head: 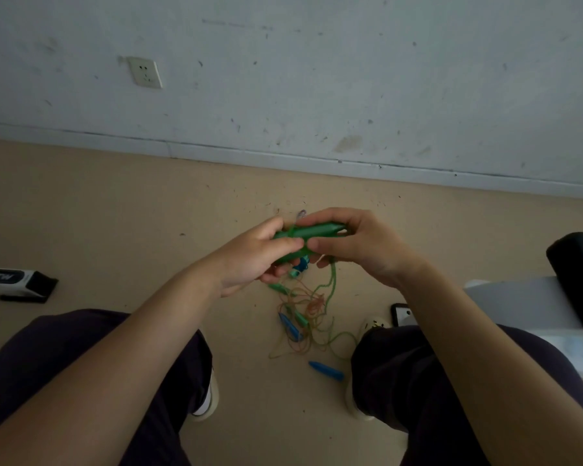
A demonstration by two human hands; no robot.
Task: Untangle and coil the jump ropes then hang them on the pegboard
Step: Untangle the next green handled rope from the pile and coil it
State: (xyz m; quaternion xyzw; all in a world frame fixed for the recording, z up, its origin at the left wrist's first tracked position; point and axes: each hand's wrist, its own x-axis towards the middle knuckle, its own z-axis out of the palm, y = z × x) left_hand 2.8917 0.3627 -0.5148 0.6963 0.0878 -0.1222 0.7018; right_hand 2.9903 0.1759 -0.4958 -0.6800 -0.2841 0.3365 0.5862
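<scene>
Both hands meet above the floor between my knees, gripping the green jump rope handles. My left hand closes on their left end and my right hand on the right end. A thin green rope hangs from the handles down into a tangle of ropes on the floor. A blue handle lies loose near my right foot, and another blue handle sits in the tangle. No pegboard is in view.
A white wall with a socket stands ahead. A white and black box lies at the left. A phone rests on the floor beside a white surface at the right, with a black object on it.
</scene>
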